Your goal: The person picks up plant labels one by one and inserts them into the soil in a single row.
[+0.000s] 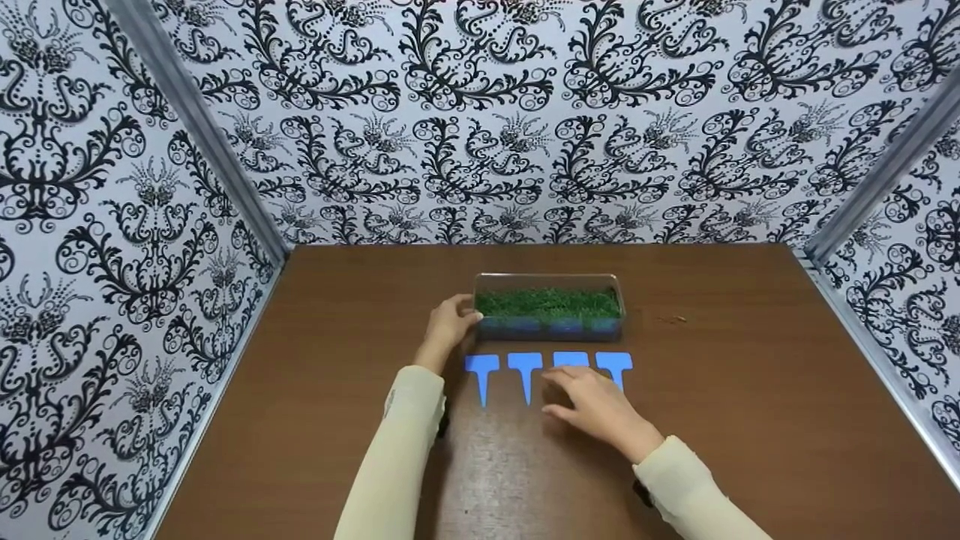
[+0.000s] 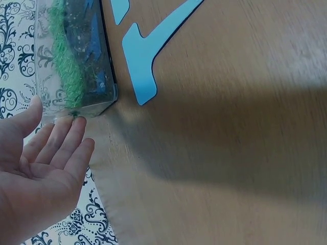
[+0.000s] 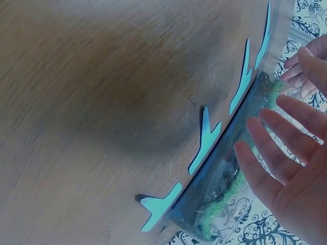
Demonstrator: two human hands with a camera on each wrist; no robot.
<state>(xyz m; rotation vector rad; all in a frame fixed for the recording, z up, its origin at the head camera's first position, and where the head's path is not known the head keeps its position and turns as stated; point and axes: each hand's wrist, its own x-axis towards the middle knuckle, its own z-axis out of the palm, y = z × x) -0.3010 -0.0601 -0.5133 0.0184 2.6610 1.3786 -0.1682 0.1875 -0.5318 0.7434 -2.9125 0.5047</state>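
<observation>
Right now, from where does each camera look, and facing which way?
Head: on the head, facing forward and down at the clear box and four blue markers; left hand, right hand and both sleeves show.
Left wrist: on that wrist, facing past the left hand toward one end of the box; no other body part shows.
Right wrist: on that wrist, facing past the right hand at the markers and box; the left hand also shows.
Both wrist views share the box, markers and left hand.
</observation>
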